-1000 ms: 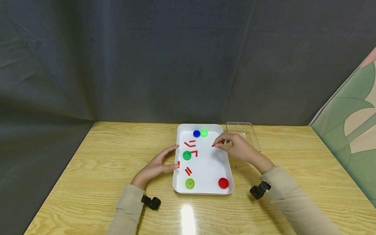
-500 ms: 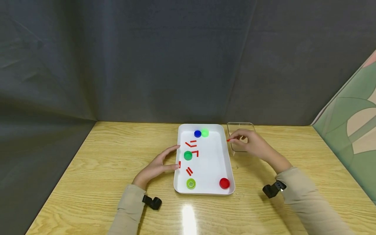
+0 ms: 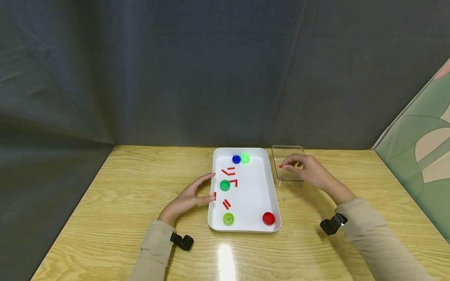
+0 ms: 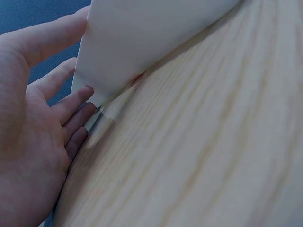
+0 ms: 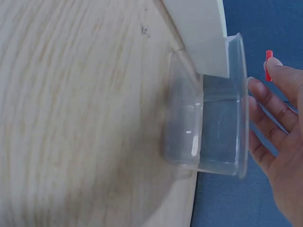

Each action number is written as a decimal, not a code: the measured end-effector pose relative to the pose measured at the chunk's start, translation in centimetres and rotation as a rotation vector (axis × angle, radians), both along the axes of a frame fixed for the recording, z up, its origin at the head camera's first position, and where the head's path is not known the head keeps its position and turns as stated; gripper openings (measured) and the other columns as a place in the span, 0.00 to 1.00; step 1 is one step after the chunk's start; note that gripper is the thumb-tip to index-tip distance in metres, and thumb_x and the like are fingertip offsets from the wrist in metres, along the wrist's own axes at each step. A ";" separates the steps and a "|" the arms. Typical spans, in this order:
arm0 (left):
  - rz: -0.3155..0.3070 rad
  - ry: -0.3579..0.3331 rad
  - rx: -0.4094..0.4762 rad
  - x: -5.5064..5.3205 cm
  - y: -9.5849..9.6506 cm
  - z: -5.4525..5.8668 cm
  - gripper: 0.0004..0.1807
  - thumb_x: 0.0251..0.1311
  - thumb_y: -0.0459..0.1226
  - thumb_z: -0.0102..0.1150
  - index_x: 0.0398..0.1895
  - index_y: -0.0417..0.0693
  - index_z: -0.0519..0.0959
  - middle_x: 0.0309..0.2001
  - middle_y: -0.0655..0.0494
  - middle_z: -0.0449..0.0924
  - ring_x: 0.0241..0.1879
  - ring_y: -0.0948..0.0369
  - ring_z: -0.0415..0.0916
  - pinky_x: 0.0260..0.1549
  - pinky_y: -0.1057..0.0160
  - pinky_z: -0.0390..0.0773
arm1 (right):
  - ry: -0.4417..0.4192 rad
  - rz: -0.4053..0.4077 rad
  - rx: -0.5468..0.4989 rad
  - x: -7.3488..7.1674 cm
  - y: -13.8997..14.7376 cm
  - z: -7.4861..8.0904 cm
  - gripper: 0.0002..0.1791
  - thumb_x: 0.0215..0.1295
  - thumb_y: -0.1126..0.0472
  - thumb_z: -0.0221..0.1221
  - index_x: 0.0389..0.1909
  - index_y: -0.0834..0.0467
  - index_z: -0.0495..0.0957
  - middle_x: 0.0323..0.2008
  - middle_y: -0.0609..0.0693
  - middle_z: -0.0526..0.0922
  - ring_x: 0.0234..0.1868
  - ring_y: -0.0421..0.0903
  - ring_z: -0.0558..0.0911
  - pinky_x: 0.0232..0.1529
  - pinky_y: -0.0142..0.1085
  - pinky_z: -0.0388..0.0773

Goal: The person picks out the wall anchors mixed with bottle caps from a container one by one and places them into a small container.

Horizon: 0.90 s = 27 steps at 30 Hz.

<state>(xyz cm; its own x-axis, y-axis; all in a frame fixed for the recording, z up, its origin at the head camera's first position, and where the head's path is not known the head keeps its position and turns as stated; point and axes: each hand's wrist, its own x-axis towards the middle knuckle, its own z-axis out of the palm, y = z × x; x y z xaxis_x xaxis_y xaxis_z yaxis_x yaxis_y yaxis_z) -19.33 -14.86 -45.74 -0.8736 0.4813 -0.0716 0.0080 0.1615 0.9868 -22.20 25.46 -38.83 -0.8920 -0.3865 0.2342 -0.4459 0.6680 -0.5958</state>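
Note:
A small red stick (image 3: 280, 166) is pinched between the thumb and a finger of my right hand (image 3: 309, 169). That hand is over the clear plastic box (image 3: 287, 150), and in the right wrist view the stick (image 5: 269, 56) is above the box's rim (image 5: 242, 109). My left hand (image 3: 186, 199) lies along the left side of the white tray (image 3: 254, 187), fingers spread and touching its rim and wall. Several more red sticks (image 3: 226, 204) lie in the left half of the tray, one of them beside the left thumb.
The tray also bears a blue cap (image 3: 236, 159), a light green cap (image 3: 245, 158), a green cap (image 3: 225, 185), a yellow-green cap (image 3: 228, 219) and a red cap (image 3: 268, 218). A dark curtain (image 3: 197, 78) stands behind the wooden table (image 3: 105, 218).
My right hand has moved right with the red stick, from above the tray to above the clear box. The left hand has stayed by the tray's side.

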 end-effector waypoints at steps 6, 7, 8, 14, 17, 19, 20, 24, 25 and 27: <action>0.003 0.003 0.002 0.0 0.1 -0.1 0.40 0.60 0.36 0.69 0.74 0.65 0.63 0.75 0.59 0.54 0.74 0.56 0.47 0.70 0.47 0.53 | 0.024 0.009 0.003 -0.4 0.6 -0.9 0.03 0.68 0.64 0.63 0.37 0.55 0.86 0.37 0.44 0.86 0.35 0.42 0.78 0.38 0.34 0.75; 0.005 0.002 0.001 -0.1 0.1 -0.2 0.40 0.60 0.36 0.69 0.74 0.65 0.63 0.75 0.59 0.54 0.74 0.56 0.47 0.70 0.47 0.53 | 0.033 0.010 0.002 -0.5 0.6 -1.0 0.03 0.67 0.65 0.63 0.37 0.55 0.86 0.36 0.44 0.86 0.35 0.42 0.78 0.37 0.34 0.75; 0.005 0.003 -0.001 -0.1 0.1 -0.2 0.40 0.60 0.36 0.69 0.74 0.65 0.63 0.75 0.59 0.54 0.74 0.56 0.47 0.70 0.47 0.52 | 0.039 0.012 0.005 -0.5 0.8 -1.1 0.04 0.67 0.65 0.63 0.37 0.55 0.85 0.36 0.45 0.86 0.35 0.42 0.78 0.37 0.33 0.75; -0.001 -0.013 0.010 -0.1 0.2 -0.2 0.41 0.60 0.35 0.69 0.75 0.63 0.63 0.76 0.59 0.52 0.74 0.55 0.47 0.68 0.49 0.59 | 0.013 0.000 0.031 -0.6 1.1 -1.7 0.05 0.66 0.68 0.62 0.37 0.55 0.84 0.33 0.45 0.84 0.35 0.42 0.78 0.38 0.35 0.75; -0.003 -0.017 0.011 -0.1 0.3 -0.2 0.41 0.60 0.35 0.69 0.75 0.63 0.63 0.76 0.58 0.52 0.74 0.55 0.48 0.67 0.50 0.62 | -0.017 -0.008 0.039 -0.6 1.1 -1.8 0.06 0.66 0.68 0.62 0.37 0.55 0.84 0.34 0.46 0.84 0.36 0.43 0.78 0.39 0.37 0.76; -0.005 -0.018 0.009 -0.1 0.3 -0.1 0.41 0.60 0.35 0.69 0.75 0.63 0.63 0.76 0.58 0.52 0.74 0.55 0.48 0.66 0.51 0.63 | -0.032 -0.010 0.038 -0.5 1.1 -1.8 0.06 0.66 0.68 0.62 0.38 0.55 0.84 0.35 0.47 0.84 0.37 0.44 0.78 0.39 0.37 0.75; -0.006 -0.018 0.008 -0.1 0.3 -0.1 0.41 0.60 0.35 0.69 0.74 0.64 0.63 0.76 0.58 0.52 0.74 0.55 0.48 0.65 0.52 0.64 | -0.036 -0.010 0.039 -0.5 1.1 -1.8 0.06 0.66 0.68 0.62 0.38 0.55 0.84 0.35 0.47 0.84 0.37 0.45 0.78 0.39 0.38 0.75; -0.011 -0.021 0.011 0.0 0.4 -0.2 0.41 0.59 0.36 0.69 0.74 0.64 0.63 0.76 0.57 0.51 0.73 0.54 0.49 0.62 0.53 0.68 | -0.034 -0.013 0.045 -0.5 1.2 -1.8 0.05 0.66 0.67 0.63 0.40 0.57 0.85 0.36 0.47 0.85 0.37 0.46 0.78 0.39 0.39 0.75; -0.013 -0.021 0.013 0.0 0.4 -0.2 0.41 0.59 0.36 0.70 0.74 0.64 0.63 0.76 0.57 0.51 0.73 0.54 0.49 0.62 0.53 0.68 | -0.031 -0.014 0.047 -0.4 1.2 -1.8 0.05 0.66 0.67 0.63 0.40 0.57 0.85 0.37 0.46 0.85 0.37 0.45 0.78 0.39 0.39 0.75; -0.012 -0.021 0.013 0.0 0.4 -0.2 0.41 0.59 0.36 0.70 0.74 0.64 0.63 0.76 0.58 0.51 0.74 0.54 0.49 0.64 0.52 0.67 | -0.021 -0.016 0.052 -0.3 1.2 -1.7 0.05 0.67 0.66 0.63 0.40 0.58 0.85 0.37 0.46 0.85 0.38 0.45 0.78 0.40 0.40 0.74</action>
<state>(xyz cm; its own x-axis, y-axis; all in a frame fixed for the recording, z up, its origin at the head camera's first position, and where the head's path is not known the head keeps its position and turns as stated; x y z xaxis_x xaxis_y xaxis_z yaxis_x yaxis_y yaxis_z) -19.29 -14.43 -45.94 -0.8661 0.4929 -0.0834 -0.0107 0.1485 0.9888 -22.51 26.67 -40.51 -0.9026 -0.3838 0.1952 -0.4229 0.7052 -0.5691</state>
